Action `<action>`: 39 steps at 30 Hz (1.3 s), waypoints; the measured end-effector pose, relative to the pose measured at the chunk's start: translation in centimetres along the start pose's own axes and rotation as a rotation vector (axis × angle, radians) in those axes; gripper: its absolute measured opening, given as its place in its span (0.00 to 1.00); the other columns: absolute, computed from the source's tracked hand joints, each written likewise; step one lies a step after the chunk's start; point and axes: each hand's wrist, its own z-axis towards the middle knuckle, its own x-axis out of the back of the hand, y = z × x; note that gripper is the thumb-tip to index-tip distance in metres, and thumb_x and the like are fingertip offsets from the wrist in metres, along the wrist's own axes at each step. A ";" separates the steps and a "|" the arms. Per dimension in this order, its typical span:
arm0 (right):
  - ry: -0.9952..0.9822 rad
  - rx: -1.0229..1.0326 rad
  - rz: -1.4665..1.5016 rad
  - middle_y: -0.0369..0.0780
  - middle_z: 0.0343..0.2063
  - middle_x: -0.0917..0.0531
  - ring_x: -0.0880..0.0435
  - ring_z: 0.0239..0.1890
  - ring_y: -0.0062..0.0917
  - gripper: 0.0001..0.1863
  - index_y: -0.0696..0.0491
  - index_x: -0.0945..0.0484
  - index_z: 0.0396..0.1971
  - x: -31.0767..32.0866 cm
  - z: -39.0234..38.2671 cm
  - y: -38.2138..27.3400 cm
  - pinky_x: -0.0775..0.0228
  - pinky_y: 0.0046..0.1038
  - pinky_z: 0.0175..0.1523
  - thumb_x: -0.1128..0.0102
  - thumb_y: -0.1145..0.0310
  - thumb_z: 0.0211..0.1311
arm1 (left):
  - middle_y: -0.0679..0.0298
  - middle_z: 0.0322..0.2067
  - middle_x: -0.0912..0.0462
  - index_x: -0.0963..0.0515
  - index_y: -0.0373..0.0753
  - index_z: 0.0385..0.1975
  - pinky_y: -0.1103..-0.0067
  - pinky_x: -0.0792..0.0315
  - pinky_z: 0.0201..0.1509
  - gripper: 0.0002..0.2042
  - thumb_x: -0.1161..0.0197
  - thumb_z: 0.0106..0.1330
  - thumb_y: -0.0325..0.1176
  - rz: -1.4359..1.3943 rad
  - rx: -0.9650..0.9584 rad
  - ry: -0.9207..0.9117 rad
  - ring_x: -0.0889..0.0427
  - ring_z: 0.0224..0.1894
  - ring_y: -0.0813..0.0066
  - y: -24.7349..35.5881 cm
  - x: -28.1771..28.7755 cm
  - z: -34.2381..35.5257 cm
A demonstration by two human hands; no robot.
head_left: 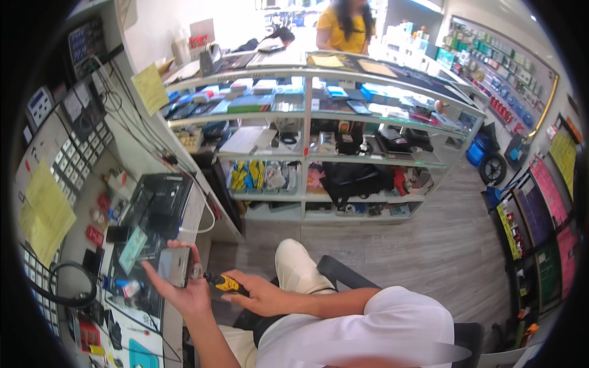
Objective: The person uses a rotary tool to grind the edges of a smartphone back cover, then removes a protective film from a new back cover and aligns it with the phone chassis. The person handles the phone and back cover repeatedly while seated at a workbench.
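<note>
My left hand is raised at the edge of the workbench, palm up, with the fingers curled round a smartphone. The phone is tilted, and its side edge faces right. My right hand grips a yellow-and-black tool shaped like a screwdriver. Its dark front end points left, close to the phone's lower right edge. Something small and shiny sits between the tool and the phone, too blurred to name. Whether the tool touches the phone, I cannot tell.
The cluttered workbench holds a black work mat, a pale green flat piece and a black cable coil. Ahead stands a glass display counter with goods on its shelves. Behind it is a person in a yellow top.
</note>
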 end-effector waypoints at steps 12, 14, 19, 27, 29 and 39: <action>0.013 -0.015 -0.051 0.46 0.44 0.19 0.20 0.45 0.35 0.24 0.55 0.32 0.63 0.7 -0.7 -0.3 0.29 0.32 0.54 0.39 0.63 0.73 | 0.56 0.47 0.17 0.24 0.29 0.51 0.63 0.21 0.63 0.32 0.45 0.75 0.60 -0.040 0.067 -0.035 0.16 0.49 0.63 -1.1 -0.7 0.4; -0.017 -0.046 -0.026 0.45 0.44 0.19 0.20 0.46 0.32 0.26 0.56 0.32 0.64 0.9 -0.7 -0.3 0.28 0.32 0.55 0.36 0.64 0.72 | 0.55 0.47 0.17 0.24 0.29 0.52 0.62 0.21 0.64 0.32 0.45 0.75 0.60 -0.067 0.077 -0.090 0.16 0.50 0.61 -1.1 -1.0 0.6; 0.076 0.070 -0.216 0.48 0.48 0.19 0.17 0.49 0.40 0.26 0.57 0.29 0.61 0.5 -0.6 0.7 0.26 0.35 0.56 0.34 0.61 0.70 | 0.47 0.56 0.21 0.30 0.23 0.62 0.56 0.22 0.66 0.37 0.42 0.74 0.58 -0.142 0.116 -0.069 0.20 0.56 0.50 -1.0 -0.4 0.9; 0.097 -0.038 -0.094 0.43 0.44 0.18 0.20 0.46 0.31 0.23 0.55 0.29 0.60 0.2 -1.0 -0.1 0.29 0.30 0.55 0.33 0.65 0.69 | 0.45 0.51 0.20 0.29 0.21 0.56 0.61 0.24 0.69 0.38 0.46 0.75 0.61 -0.219 0.192 -0.130 0.20 0.56 0.46 -2.1 -1.0 0.6; 0.121 -0.057 -0.109 0.43 0.44 0.18 0.19 0.46 0.31 0.23 0.55 0.29 0.60 0.4 -1.1 -0.7 0.29 0.30 0.55 0.33 0.65 0.69 | 0.45 0.51 0.19 0.29 0.20 0.56 0.61 0.24 0.69 0.38 0.47 0.75 0.61 -0.216 0.214 -0.168 0.19 0.56 0.46 -2.4 -1.5 0.4; 0.216 0.046 -0.130 0.46 0.45 0.19 0.19 0.48 0.36 0.23 0.55 0.29 0.60 1.8 -2.5 -0.8 0.29 0.32 0.57 0.33 0.66 0.69 | 0.50 0.48 0.18 0.24 0.26 0.50 0.55 0.26 0.69 0.36 0.51 0.76 0.64 -0.187 0.307 -0.247 0.19 0.55 0.52 -4.9 -1.9 1.1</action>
